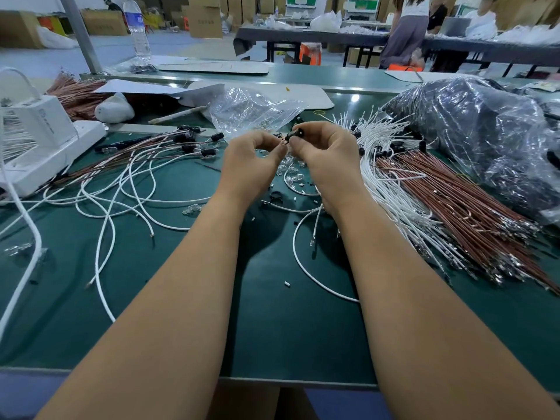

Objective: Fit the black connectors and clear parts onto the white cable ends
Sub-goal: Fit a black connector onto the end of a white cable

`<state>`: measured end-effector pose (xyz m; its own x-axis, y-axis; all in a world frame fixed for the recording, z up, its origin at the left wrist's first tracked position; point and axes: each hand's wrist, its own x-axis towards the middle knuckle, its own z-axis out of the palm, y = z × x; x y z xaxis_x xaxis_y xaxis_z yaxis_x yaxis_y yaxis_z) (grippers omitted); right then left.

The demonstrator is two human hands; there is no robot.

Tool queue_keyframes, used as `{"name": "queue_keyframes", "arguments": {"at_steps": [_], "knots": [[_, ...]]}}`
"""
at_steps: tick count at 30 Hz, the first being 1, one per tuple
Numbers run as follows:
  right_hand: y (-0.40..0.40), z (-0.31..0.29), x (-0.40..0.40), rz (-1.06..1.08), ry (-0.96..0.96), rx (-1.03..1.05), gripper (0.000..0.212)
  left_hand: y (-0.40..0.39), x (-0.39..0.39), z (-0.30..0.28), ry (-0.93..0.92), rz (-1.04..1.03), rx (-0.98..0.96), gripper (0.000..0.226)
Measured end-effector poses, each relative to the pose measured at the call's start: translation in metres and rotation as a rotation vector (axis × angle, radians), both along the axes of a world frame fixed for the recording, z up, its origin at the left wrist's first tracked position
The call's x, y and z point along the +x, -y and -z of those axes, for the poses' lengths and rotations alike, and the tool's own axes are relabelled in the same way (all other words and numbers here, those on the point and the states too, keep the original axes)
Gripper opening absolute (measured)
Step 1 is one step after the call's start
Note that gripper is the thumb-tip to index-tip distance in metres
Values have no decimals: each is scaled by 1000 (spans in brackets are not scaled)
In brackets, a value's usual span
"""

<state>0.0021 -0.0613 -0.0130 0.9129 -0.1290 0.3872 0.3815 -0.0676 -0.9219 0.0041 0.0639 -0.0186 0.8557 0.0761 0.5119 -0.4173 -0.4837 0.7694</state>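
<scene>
Hands pinch a small black connector

Wires lie all over the smooth green bench [272, 328]: thin white cables [381, 189], a bundle of shiny brown ones [454, 207], and tiny clear parts [288, 169] like glass beads. A crinkly plastic bag [251, 110] sits behind. The black connector [293, 135] is held up between both hands, mostly hidden by fingers. The left hand [251, 165] pinches something too small to make out. The right hand [327, 159] grips the connector with curled fingers. Both forearms reach straight forward.

Assy workshop: cable bundles [448, 207], cartons [205, 16]
</scene>
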Motion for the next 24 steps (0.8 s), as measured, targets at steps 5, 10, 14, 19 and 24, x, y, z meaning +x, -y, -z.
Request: {"name": "queue_keyframes", "arguments": {"at_steps": [5,10,14,19,24], "knots": [[-1,3,2,0,-55,9,16,6,-2,-1,-38,58,1,12],[0,1,-1,-6,-74,52,11,5,-1,0,-66,40,-13,14],[3,-2,-4,-6,-56,111,3,3,0,0,-50,15,-15,12],[6,-2,-3,21,-35,73,15,2,-1,0,-61,59,-70,6],[7,-2,-2,49,-26,50,18,0,-2,0,-81,100,-110,1]]}}
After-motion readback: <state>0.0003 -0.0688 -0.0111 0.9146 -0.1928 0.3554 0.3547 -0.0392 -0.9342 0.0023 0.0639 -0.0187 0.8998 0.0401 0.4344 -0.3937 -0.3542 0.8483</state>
